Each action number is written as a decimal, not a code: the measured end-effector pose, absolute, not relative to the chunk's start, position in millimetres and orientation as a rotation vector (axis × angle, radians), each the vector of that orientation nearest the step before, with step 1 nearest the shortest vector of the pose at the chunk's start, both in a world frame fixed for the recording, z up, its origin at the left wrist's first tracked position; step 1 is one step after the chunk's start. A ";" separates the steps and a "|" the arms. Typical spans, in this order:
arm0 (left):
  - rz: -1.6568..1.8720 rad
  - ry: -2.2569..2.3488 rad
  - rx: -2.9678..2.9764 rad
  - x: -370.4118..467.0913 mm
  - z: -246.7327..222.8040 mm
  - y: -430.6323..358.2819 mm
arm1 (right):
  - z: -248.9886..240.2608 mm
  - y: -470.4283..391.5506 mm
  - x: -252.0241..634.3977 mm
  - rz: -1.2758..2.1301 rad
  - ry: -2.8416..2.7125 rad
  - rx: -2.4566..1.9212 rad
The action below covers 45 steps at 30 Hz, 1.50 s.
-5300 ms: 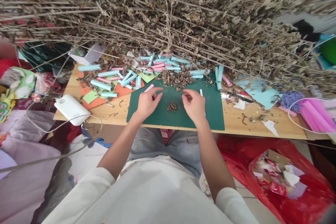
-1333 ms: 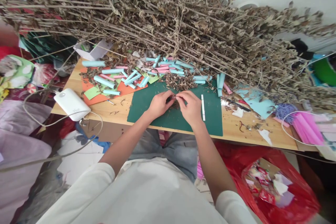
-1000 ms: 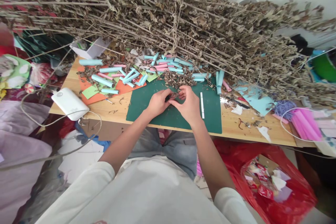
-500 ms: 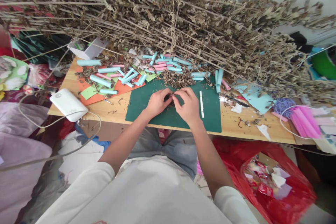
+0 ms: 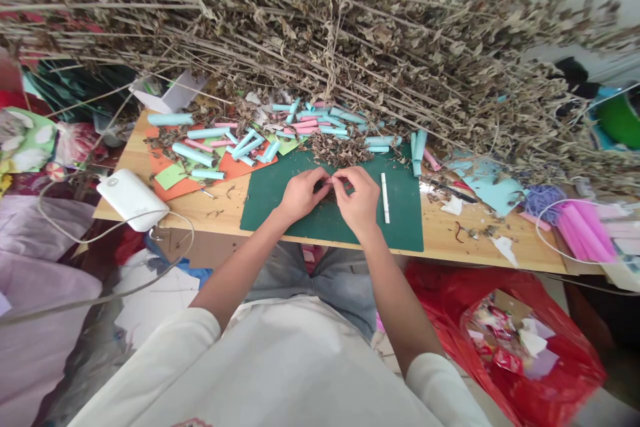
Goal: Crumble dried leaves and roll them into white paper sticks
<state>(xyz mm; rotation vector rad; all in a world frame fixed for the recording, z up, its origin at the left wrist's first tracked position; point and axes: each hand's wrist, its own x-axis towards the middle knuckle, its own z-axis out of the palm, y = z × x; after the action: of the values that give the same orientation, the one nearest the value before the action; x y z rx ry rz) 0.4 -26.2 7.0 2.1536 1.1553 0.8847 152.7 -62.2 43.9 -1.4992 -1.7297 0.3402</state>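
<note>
Over the green cutting mat (image 5: 270, 180), my left hand (image 5: 303, 195) and my right hand (image 5: 357, 199) meet fingertip to fingertip. Both are closed in a pinch on a small bit of dried leaf, mostly hidden by the fingers. Brown crumbs lie on the mat beneath them. Just beyond the fingers is a heap of crumbled dried leaves (image 5: 337, 148). A thin white stick (image 5: 385, 197) rests on the mat to the right of my right hand. Several rolled paper tubes (image 5: 245, 143), blue and pink, lie scattered behind and to the left.
Dried leafy stalks (image 5: 310, 33) are piled across the back of the wooden table (image 5: 440, 240). A white power bank (image 5: 133, 200) with a cable sits at the left edge. Pink paper (image 5: 585, 232) and purple string (image 5: 543, 203) lie right. A red rubbish bag (image 5: 445, 307) stands below.
My fingertips have drawn a little closer together, and less leaf shows between them. The view has shifted very slightly; the things on the table lie as before.
</note>
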 end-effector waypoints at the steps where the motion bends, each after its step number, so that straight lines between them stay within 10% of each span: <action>1: 0.885 1.160 2.156 0.3 7.1 -26.2 | 44.6 -62.9 154.2 0.329 -1.767 -1.489; 20: 0.888 1.168 2.159 -0.1 6.5 -25.8 | 52.2 -76.7 158.4 0.265 -1.688 -1.490; 31: 0.907 1.177 2.157 1.0 7.7 -26.4 | 40.1 -75.8 234.6 0.152 -1.455 -2.524; 45: 0.913 1.147 2.177 0.8 8.9 -25.3 | 64.4 -49.6 176.2 0.691 -1.141 -1.549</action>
<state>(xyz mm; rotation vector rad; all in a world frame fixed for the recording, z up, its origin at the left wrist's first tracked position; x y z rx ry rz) 0.8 -25.3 8.9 2.1768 1.1474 0.9133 176.2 -49.6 64.4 -1.5492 -1.1405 0.6911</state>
